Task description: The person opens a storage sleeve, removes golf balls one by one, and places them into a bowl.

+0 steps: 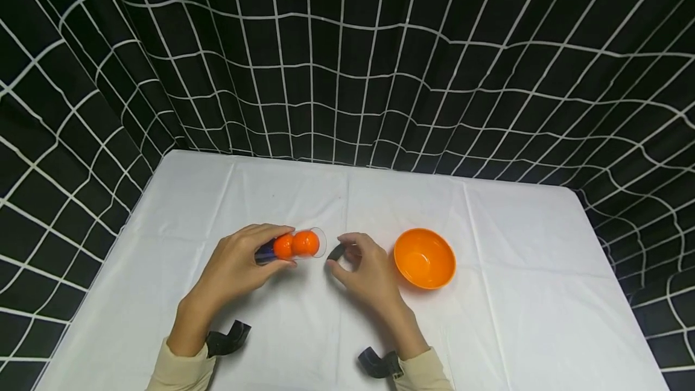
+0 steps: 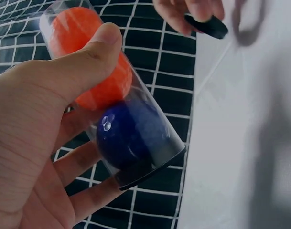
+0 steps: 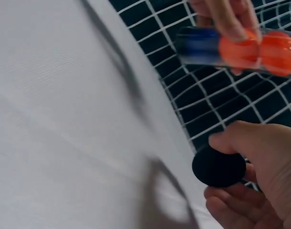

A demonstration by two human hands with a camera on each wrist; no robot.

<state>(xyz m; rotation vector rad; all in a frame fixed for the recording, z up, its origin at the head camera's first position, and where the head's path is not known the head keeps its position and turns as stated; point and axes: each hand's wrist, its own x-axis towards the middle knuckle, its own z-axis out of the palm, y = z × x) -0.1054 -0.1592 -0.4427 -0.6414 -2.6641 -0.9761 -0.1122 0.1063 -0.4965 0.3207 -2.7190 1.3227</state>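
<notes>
A: Status on the left hand (image 1: 233,267)?

B: Lower centre-left of the head view. Fingers and thumb wrapped round a clear plastic tube (image 1: 295,245) lying roughly sideways above the white tablecloth (image 1: 516,246). Tube's open mouth points toward frame centre.

A: Contents?

B: Two orange balls (image 1: 297,244) at the mouth end, one dark blue ball (image 2: 128,131) at the capped end. The left wrist view shows the thumb (image 2: 90,55) pressed over the tube wall at the orange balls, and a black base cap (image 2: 152,169) closing the end by the blue one.

A: Right hand (image 1: 366,273)?

B: Just right of the tube mouth, near but apart. Fingers curled, pinching a round black plastic lid (image 3: 218,167) between thumb and fingertips. The right wrist view shows the lid face-on at lower right, tube blurred at upper right.

A: Anything else on the table?

B: Orange plastic bowl (image 1: 425,258), upright, just right of the right hand, not touching. Black-and-white grid curtain (image 1: 347,59) behind the table and down both sides. Black wrist straps (image 1: 228,338) at both beige cuffs, bottom of frame.
</notes>
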